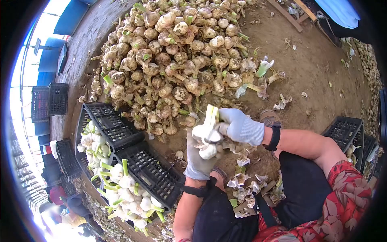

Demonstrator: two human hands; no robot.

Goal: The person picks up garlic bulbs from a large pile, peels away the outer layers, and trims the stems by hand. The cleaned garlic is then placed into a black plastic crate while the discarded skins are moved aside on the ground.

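Observation:
In the middle of the head view, both gloved hands meet at white garlic bulbs. My left hand is closed around a peeled garlic bulb from below. Just above it, a second garlic bulb with a thick pale cut stem touches the first. My right hand has its fingers curled against the upper bulb from the right; its fingertips are partly hidden. A thin dark strip shows between the bulbs, but I cannot make out what it is. Loose papery skins hang below the right fingers.
A large heap of unpeeled garlic lies ahead on the soil. On the left stand black crates with cleaned garlic. Shed skins litter the ground between my knees. Another black crate is at right; a person is top right.

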